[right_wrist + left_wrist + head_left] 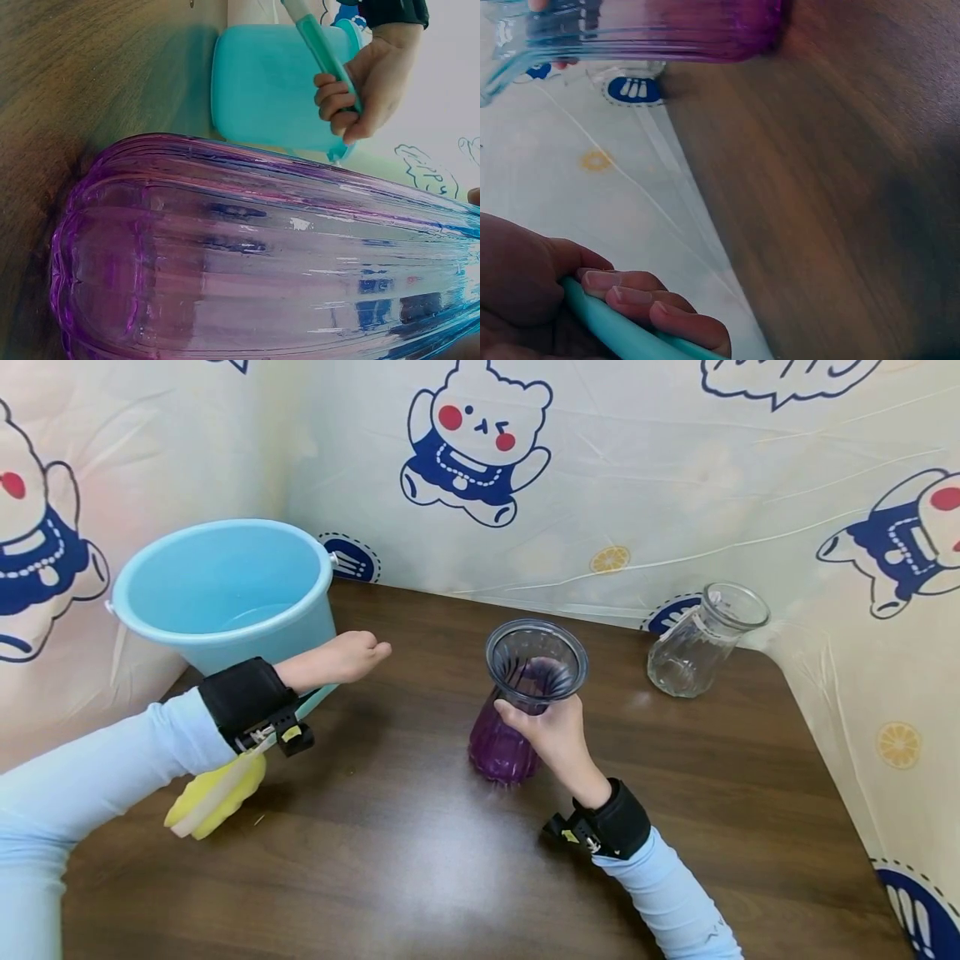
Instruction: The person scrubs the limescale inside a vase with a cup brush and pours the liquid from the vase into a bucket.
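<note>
My left hand grips the teal handle of a sponge brush, fingers curled round it in both wrist views. The brush's yellow sponge head, with a pale band through its middle, hangs below my left forearm over the table. A ribbed glass vase, purple at the base and bluish at its flared rim, stands mid-table. My right hand holds it round the neck from the near right, thumb across the front. The right wrist view shows the vase body close up, its base right at the tabletop.
A light blue bucket with some water inside stands at the back left, just behind my left hand. At the back right a clear glass jar is near the patterned curtain. The brown wooden table ends at the right.
</note>
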Demonstrator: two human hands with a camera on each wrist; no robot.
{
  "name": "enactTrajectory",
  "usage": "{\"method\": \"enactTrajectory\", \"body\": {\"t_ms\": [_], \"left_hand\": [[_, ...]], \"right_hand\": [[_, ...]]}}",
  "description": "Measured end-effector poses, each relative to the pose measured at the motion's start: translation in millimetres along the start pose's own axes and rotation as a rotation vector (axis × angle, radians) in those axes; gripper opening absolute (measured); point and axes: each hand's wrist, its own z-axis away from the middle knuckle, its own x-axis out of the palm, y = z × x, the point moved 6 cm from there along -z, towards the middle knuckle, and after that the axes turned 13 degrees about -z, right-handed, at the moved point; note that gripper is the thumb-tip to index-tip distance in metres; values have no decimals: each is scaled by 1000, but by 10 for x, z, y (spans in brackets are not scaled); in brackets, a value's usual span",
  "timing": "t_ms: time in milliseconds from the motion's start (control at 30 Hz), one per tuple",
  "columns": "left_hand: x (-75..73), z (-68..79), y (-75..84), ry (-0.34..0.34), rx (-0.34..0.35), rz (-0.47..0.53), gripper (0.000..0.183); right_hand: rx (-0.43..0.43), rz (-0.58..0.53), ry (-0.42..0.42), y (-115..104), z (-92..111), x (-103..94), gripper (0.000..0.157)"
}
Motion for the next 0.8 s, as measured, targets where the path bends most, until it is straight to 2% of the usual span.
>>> {"method": "enactTrajectory", "body": {"t_ms": [167, 267, 400, 567, 667, 800], "left_hand": [[73, -142, -83, -38, -69, 18, 37], [132, -255, -144, -76, -134, 68, 41], [204, -415, -236, -92, -201, 145, 48], [272, -556, -321, -100, -249, 202, 47], [300, -618, -355, -98, -266, 227, 53], [341, -710, -416, -74, -280, 222, 58]], "right_hand": [[-6, 19, -6, -8, -1, -4, 55], [-1, 28, -5, -8, 0, -7, 54], [-8, 20, -3, -11, -7, -12, 53], [-23, 10, -16, -14, -13, -2, 54], [-18, 11, -17, -8, -9, -2, 54], [-5, 11, -11, -5, -2, -2, 54]]}}
